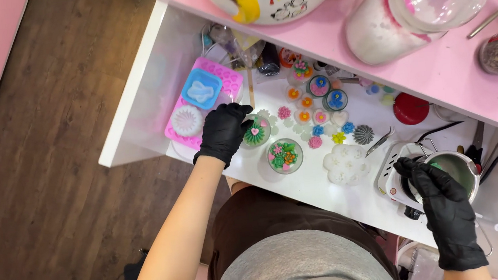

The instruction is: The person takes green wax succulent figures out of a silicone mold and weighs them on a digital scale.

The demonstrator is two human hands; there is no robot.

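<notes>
Fingers of the left hand (223, 131), in a black glove, curl around a small glass cup (256, 131) with a green flower inside, standing on the white surface (304, 184). Fingers of the right hand (443, 199), also gloved, close over the rim of a metal pot (458, 169). A second flower cup (284, 155) stands just beside the first; a pink mould (226, 80) lies behind.

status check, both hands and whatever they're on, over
Left hand gripping small glass cup of green wax flowers. Right hand on metal melting pot. Second filled cup between them.
</notes>
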